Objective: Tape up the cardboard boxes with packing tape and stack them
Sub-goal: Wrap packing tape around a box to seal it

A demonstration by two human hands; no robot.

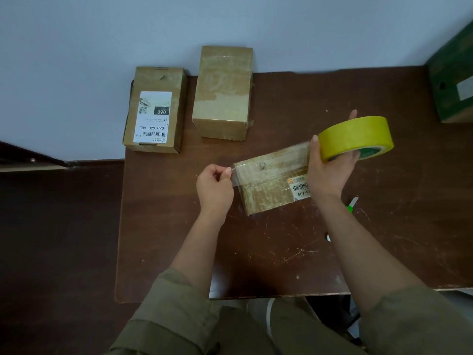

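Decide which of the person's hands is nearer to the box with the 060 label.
Left. The left hand, pinching the tape end, is below and right of the labelled box; the right hand grips the tape roll much farther right.

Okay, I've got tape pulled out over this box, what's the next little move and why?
Probably lower the tape strip onto the box top. Your left hand pinches its free end past the box's left edge, your right hand holds the roll over the right end, so the strip already spans the box.

- The left hand (214, 187) is reaching forward, thumb and forefinger pinching together.
- The right hand (330, 170) is raised farther right, fingers curling in a grip.
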